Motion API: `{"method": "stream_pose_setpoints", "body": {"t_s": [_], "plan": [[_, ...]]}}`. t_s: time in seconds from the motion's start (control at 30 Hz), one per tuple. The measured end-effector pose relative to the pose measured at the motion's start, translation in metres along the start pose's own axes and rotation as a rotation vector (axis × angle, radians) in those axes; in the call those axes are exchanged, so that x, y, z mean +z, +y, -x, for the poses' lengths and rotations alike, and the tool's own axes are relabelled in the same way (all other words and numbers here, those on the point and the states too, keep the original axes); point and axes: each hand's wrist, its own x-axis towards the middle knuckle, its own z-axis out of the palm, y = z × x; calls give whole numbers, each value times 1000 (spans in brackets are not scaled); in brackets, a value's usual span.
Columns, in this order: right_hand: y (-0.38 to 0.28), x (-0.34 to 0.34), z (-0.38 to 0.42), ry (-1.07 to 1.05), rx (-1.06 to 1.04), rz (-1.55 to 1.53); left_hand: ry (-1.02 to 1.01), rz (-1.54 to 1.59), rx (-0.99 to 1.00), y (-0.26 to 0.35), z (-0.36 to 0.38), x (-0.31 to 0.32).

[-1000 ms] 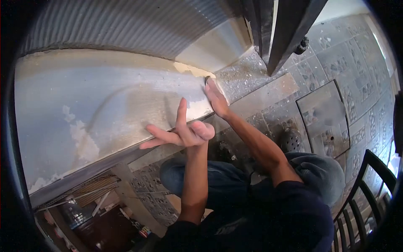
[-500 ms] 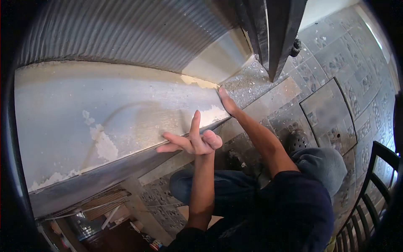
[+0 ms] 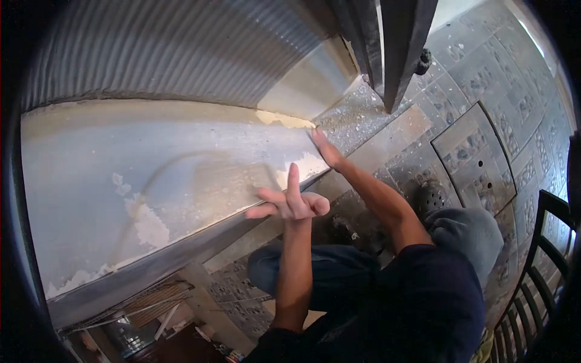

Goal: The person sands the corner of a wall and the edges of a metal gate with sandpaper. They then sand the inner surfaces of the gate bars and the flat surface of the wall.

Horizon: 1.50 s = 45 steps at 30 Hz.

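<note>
My left hand (image 3: 295, 202) is raised above the front edge of a grey ledge (image 3: 200, 163), its fingers spread and nothing in it. At the ledge's right end, my right hand (image 3: 327, 150) rests against the corner with fingers stretched out; part of the palm is turned from view. Pale peeled patches mark the surface, one (image 3: 148, 224) at the left and another (image 3: 308, 164) between the two hands. Along the back edge near the corner runs a cream strip (image 3: 281, 119) where the coating is gone.
A corrugated grey panel (image 3: 181, 54) rises behind the ledge. Dark upright posts (image 3: 396, 54) stand beyond the corner, over floor tiles strewn with white flakes. A tile-covered hatch (image 3: 475, 157) lies right. A dark slatted chair (image 3: 538, 272) is at far right, shelves with items (image 3: 139, 333) below left.
My left hand has shifted slightly right, its fingers still spread. My right hand stays at the ledge's corner. The camera view has tilted a little.
</note>
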Motion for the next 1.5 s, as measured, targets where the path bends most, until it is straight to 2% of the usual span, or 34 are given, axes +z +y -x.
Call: {"method": "stream_pose_setpoints", "body": {"t_s": [0.1, 0.2, 0.27, 0.33, 0.4, 0.43, 0.5, 0.53, 0.6, 0.63, 0.67, 0.73, 0.77, 0.8, 0.87, 0.9, 0.97, 1.07, 1.17, 1.23, 1.27, 1.33, 1.4, 1.43, 1.5], "plan": [[2, 0, -2, -60, -24, -9, 47, 62, -40, 1, 11, 6], [-33, 11, 23, -126, -80, -59, 34, -8, 5, 2, 4, 2], [-67, 23, 37, -185, -319, -21, 181, 133, -198, 12, -1, 8], [-131, 29, 65, -338, -502, -2, 194, 166, -202, 12, -10, -1], [-197, 37, 89, -395, -703, 29, 312, 261, -170, 7, -33, -15], [-195, 33, 87, -390, -698, 31, 373, 308, -146, 1, -45, -22], [-190, 36, 75, -427, -890, 49, 485, 405, -72, -16, -61, -33], [-171, 34, 70, -387, -721, 73, 487, 396, -62, -23, -60, -39], [-100, 19, 53, -310, -424, 81, 472, 325, -270, -33, -56, -55], [-72, 9, 42, -265, -306, 65, 455, 263, -276, -36, -59, -58], [-63, 5, 41, -273, -330, 74, 480, 255, -268, -36, -62, -58], [-71, 11, 50, -163, -177, -90, 438, 183, -299, -38, -63, -57], [-75, 20, 46, -229, -295, -31, 438, 151, -304, -41, -60, -62], [-119, 25, 49, -281, -422, 33, 440, 165, -289, -42, -58, -58], [-196, 38, 75, -400, -819, 42, 434, 135, -282, -44, -49, -57], [-207, 40, 75, -427, -820, 32, 403, 135, -257, -47, -40, -54], [-224, 46, 70, -463, -1080, 11, 313, 59, -197, -49, -37, -51], [-200, 42, 58, -397, -970, 7, 312, 24, -208, -46, -43, -49], [-132, 34, 30, -366, -749, 5, 300, 42, -197, -51, -24, -49], [-125, 33, 30, -362, -747, -22, 293, 64, -190, -48, -27, -51], [-123, 33, 30, -347, -722, -59, 298, 69, -261, -43, -32, -52], [-153, 42, 45, -383, -719, -102, 311, 70, -324, -39, -40, -57], [-211, 52, 67, -421, -1041, -4, 317, 194, -336, -35, -43, -60], [-239, 54, 78, -426, -1037, 2, 309, 188, -328, -32, -51, -65], [-281, 57, 90, -508, -1231, 99, 343, 172, -290, -32, -52, -68]]}}
